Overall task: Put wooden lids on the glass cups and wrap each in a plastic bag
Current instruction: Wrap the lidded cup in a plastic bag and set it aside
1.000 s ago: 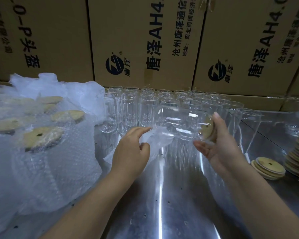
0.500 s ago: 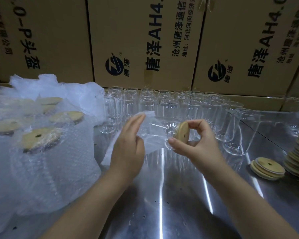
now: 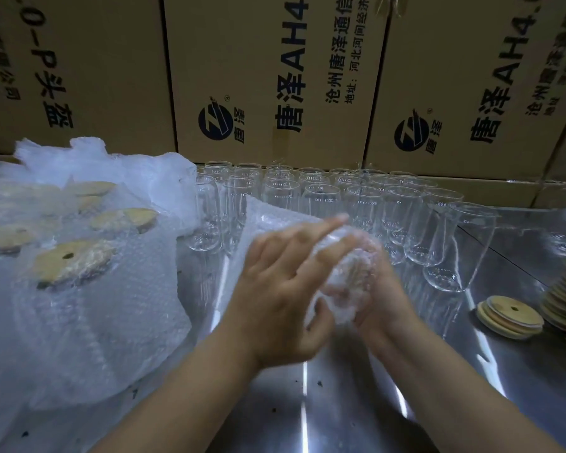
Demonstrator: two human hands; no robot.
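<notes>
- Left hand [image 3: 281, 289], fingers straight, lies over the bagged cup [image 3: 350, 282].
- Right hand [image 3: 386, 299] cradles the bagged cup from below and the right; both are blurred.
- Bare cups [image 3: 324, 197] stand upright in rows behind.
- Wrapped cups [image 3: 69, 259] with lids are heaped at left.
- Loose lids [image 3: 510, 312] are stacked at right on the steel table [image 3: 307, 403].
- Cartons [image 3: 268, 76] line the back.

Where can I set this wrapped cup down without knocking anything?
Bare table near you, between the forearms, and from the right hand holding the wrapped cup out to the lid stacks. Crowded: bubble-wrapped pile left, glass cups behind.
</notes>
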